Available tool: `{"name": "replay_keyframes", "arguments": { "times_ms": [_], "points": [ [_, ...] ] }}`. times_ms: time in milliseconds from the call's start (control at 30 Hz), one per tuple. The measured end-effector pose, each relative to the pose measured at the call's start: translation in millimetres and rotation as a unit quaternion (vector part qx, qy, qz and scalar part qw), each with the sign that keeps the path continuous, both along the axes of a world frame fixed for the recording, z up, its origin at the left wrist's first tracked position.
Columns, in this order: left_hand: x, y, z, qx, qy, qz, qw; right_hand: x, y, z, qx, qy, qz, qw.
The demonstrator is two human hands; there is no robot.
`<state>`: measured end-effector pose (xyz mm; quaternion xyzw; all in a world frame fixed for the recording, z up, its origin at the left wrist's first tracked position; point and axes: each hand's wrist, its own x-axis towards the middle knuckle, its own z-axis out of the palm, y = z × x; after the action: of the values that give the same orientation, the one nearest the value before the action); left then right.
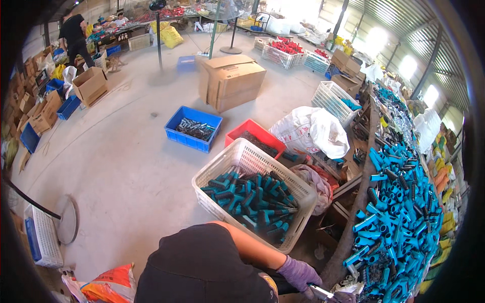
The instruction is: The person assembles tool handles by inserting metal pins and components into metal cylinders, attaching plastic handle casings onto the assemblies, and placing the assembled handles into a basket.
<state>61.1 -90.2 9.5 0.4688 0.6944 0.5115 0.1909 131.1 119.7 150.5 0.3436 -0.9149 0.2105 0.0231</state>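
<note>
My left hand (299, 272), in a purple glove, reaches from my black-sleeved shoulder toward the bench edge at the bottom right. Its fingers curl on the end of a short shiny metal shaft (321, 292). My right hand is out of the picture. A heap of blue tube-shaped handles (404, 222) covers the long bench just beyond the hand. A white plastic basket (242, 157) beside my arm holds several teal-and-black tool handles (257, 202).
On the concrete floor stand a blue crate (174, 130) of dark parts, a red crate (241, 131), a white sack (313, 129) and a large cardboard box (232, 81). A fan base (66, 219) sits left. A person in black (75, 35) works far off.
</note>
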Motion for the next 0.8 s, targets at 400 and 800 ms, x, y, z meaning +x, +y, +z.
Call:
{"name": "replay_keyframes", "arguments": {
  "times_ms": [400,800],
  "points": [
    [-1.2,3.5,-11.0,0.003,-0.02,-0.051,0.998,15.1,13.4,-27.4,0.052,-0.145,-0.313,0.937],
    [10.5,8.4,2.4,0.035,-0.048,-0.045,0.997,18.8,20.9,-23.2,0.0,0.031,-0.003,1.0]
  ]
}}
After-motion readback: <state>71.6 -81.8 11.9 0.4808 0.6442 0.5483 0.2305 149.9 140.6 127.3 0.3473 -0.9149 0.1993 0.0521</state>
